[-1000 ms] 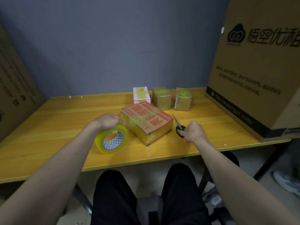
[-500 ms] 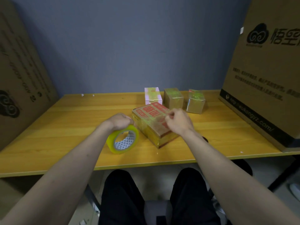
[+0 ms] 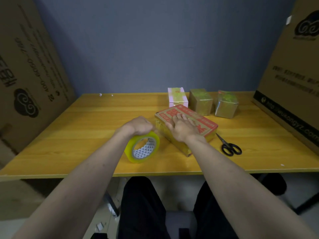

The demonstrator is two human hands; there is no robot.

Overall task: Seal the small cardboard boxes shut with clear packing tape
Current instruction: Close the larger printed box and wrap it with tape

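Red-printed flat box (image 3: 203,125) is lying mid-table under the right hand (image 3: 183,128), whose fingers are pressing flat on it. Left hand (image 3: 139,125) is gripping one tape roll (image 3: 142,147) beside it. Three small boxes (image 3: 200,101) are sitting behind; one pair of scissors (image 3: 230,147) is lying to the right.

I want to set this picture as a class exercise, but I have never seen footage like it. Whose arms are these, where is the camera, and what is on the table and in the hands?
There is no machine here: the arms belong to a person who wears a wide-angle camera on the head, looking forward and down. The left hand grips a roll of clear packing tape standing on edge on the yellow table. The right hand lies with straight fingers on a flat box with red print. Behind it stand a pink box and two brown boxes, all shiny with tape. Black scissors lie to the right of the flat box. Large cartons flank the table.
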